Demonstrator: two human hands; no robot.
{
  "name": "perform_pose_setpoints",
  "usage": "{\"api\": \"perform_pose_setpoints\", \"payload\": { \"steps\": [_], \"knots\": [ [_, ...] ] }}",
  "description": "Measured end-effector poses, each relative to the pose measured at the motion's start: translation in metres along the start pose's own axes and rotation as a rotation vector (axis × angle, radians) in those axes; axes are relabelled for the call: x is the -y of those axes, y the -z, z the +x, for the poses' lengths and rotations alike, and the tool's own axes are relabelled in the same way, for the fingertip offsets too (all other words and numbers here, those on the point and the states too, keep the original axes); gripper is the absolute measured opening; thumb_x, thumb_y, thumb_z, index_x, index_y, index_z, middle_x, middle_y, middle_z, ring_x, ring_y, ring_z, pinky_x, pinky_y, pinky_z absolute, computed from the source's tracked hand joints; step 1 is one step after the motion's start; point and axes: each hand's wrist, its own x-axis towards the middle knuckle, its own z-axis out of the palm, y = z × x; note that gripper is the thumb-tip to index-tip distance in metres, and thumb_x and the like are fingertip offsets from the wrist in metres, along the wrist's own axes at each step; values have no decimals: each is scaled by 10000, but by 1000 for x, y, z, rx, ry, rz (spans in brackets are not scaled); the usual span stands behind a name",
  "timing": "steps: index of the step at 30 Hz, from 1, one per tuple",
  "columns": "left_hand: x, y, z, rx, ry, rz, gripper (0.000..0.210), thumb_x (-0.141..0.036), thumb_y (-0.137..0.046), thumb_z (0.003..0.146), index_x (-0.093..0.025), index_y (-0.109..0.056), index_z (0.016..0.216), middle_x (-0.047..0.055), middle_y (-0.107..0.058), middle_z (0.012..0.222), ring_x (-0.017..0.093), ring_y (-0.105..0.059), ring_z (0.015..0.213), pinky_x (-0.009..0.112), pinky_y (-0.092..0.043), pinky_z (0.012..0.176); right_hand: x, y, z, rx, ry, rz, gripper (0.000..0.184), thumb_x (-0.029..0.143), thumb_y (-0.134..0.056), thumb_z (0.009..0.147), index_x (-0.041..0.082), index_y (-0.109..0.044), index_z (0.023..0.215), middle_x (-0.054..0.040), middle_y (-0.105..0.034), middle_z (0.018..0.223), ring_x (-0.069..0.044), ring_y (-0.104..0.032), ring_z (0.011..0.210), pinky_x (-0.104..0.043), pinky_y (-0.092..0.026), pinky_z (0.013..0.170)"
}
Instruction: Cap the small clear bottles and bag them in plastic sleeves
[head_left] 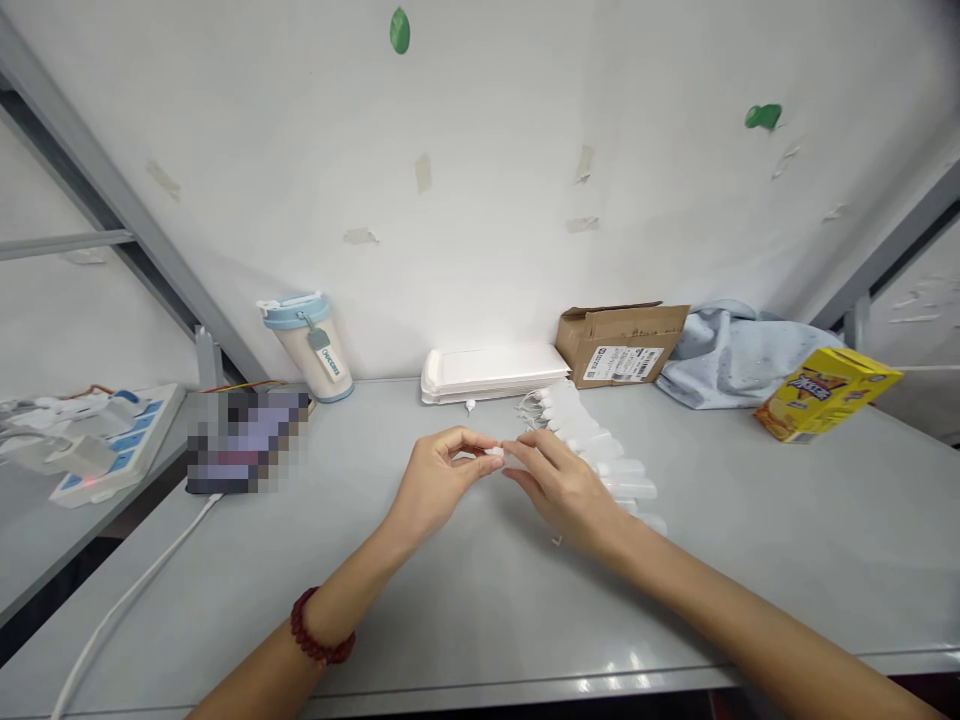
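Note:
My left hand (442, 485) is closed in a pinch on a small white piece (495, 452) above the table. My right hand (562, 490) meets it from the other side, its bent fingertips closed at the right end of that piece. What lies between the right fingers is mostly hidden by them. Behind and beside my right hand lies a row of translucent white tubes (630, 488) with thin white strings. A small white bit (470, 406) sits on the table just beyond my hands. Another tiny pale scrap (556, 541) lies below my right hand.
White trays (495, 370) stand stacked against the wall, beside a cardboard box (622, 345). Rightward are a pale blue cloth (739, 350) and a yellow carton (825, 395). A tumbler (315, 350), a blurred phone (251, 440) on a white cable and a power strip (124, 450) are leftward.

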Motion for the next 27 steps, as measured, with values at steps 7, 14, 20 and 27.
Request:
{"api": "perform_pose_setpoints", "payload": {
  "steps": [7,14,20,27],
  "knots": [
    [0,3,2,84,-85,-79,146,-262,-681,692,-153,-655,786,52,-661,912,191,-619,870,320,-498,805,11,13,13,169,-604,690,172,287,-622,767,173,-624,897,-39,-622,833,-162,-592,752,-241,-503,517],
    [-1,5,3,49,-101,71,190,-340,-641,729,-159,-663,782,37,-650,794,155,-599,750,252,-487,672,8,5,5,91,-385,408,136,246,-613,788,167,-613,899,-53,-602,820,-156,-565,724,-264,-489,568],
    [-1,5,2,159,76,62,261,-390,-610,750,-133,-650,770,32,-641,636,152,-606,615,275,-489,627,3,-1,-1,-153,61,-38,123,151,-449,883,150,-542,963,-88,-565,819,-147,-556,691,-237,-461,517],
    [7,0,2,115,12,-154,181,-258,-707,667,-150,-634,792,23,-650,818,155,-618,795,286,-499,773,1,-2,-3,-164,71,-29,89,182,-489,878,150,-503,960,-91,-631,788,-167,-616,683,-254,-493,552]
  ]
}}
